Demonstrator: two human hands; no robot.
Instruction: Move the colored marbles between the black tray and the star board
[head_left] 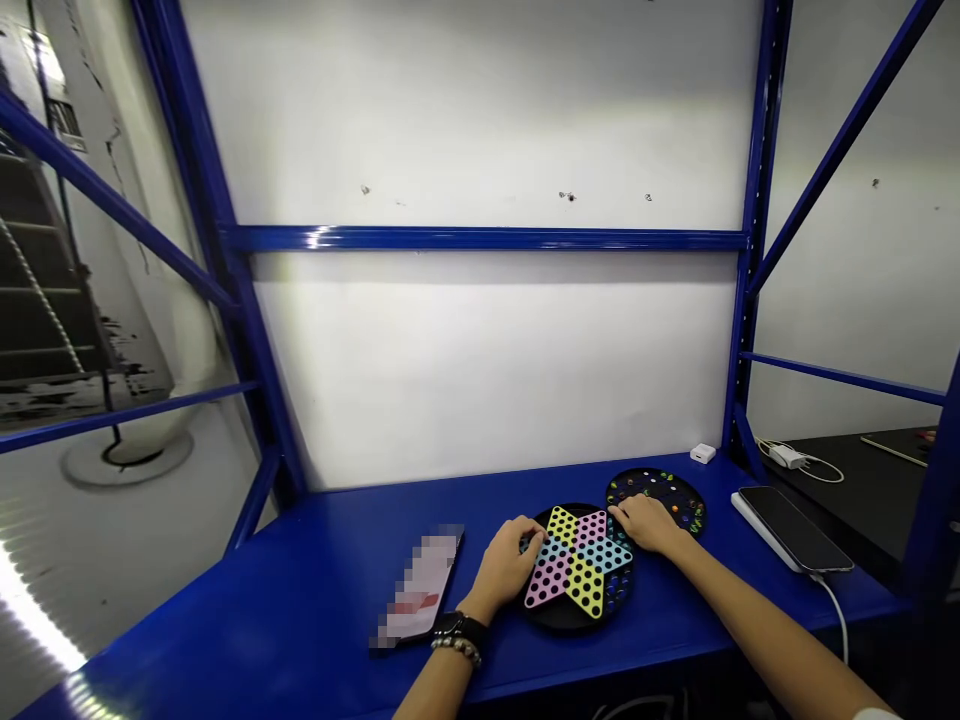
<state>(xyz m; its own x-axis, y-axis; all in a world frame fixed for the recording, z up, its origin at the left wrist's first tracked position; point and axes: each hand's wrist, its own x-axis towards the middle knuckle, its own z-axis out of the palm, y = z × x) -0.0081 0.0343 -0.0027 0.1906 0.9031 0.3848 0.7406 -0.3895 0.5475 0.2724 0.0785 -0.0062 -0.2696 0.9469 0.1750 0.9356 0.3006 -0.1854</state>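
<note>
A round black Chinese checkers board point(576, 570) with a star in yellow, pink and light blue lies on the blue shelf top point(300, 600). My left hand point(510, 562) rests on the board's left edge, fingers curled on it. My right hand point(646, 522) sits at the board's upper right, between it and a second round black tray point(667, 492) that holds several small coloured pegs. Whether the right fingers pinch a peg cannot be made out. A dark watch and a bead bracelet point(459, 640) are on my left wrist.
A blurred flat phone-like object point(420, 590) lies left of the board. A dark phone point(793, 528) on a white slab with a cable lies at right. A small white box point(703, 453) and a white charger point(786, 456) sit near the back. Blue rack posts frame the shelf.
</note>
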